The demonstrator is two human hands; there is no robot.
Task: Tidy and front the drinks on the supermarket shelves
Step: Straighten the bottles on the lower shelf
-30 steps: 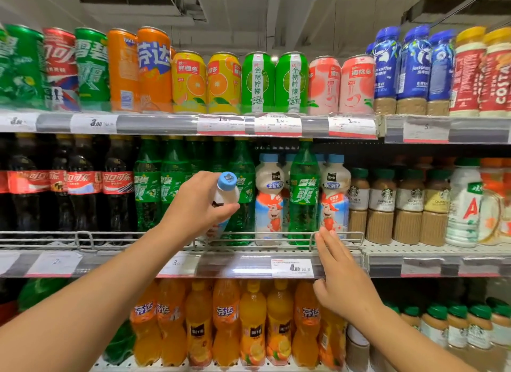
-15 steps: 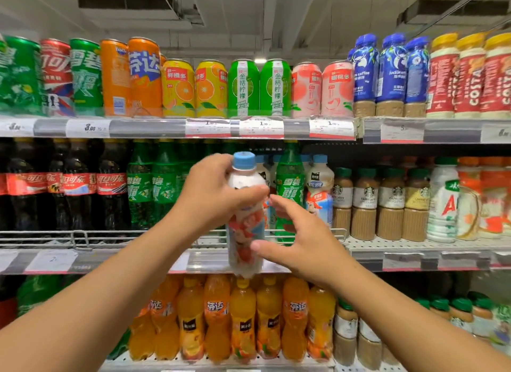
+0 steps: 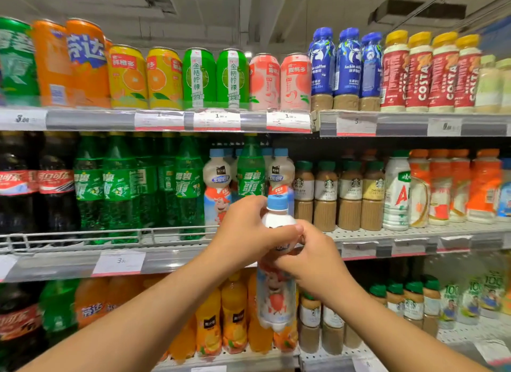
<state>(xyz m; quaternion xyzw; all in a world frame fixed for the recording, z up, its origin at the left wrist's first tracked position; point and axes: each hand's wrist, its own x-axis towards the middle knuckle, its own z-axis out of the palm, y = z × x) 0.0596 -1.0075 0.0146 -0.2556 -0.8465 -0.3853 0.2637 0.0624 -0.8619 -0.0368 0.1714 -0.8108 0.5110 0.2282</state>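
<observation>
The milk drink bottle (image 3: 276, 291) with a blue cap is held upright in the air before the middle shelf (image 3: 171, 258). The left hand (image 3: 249, 233) has its fingers wrapped round the shoulder; the right hand (image 3: 312, 258) pinches the waist just below. Behind the fingers stand matching bottles (image 3: 218, 189) and a green soda bottle (image 3: 250, 175).

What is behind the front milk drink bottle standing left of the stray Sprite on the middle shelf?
Behind that milk drink bottle, more blue caps show, so the row continues. Their bodies and number are hidden.
</observation>
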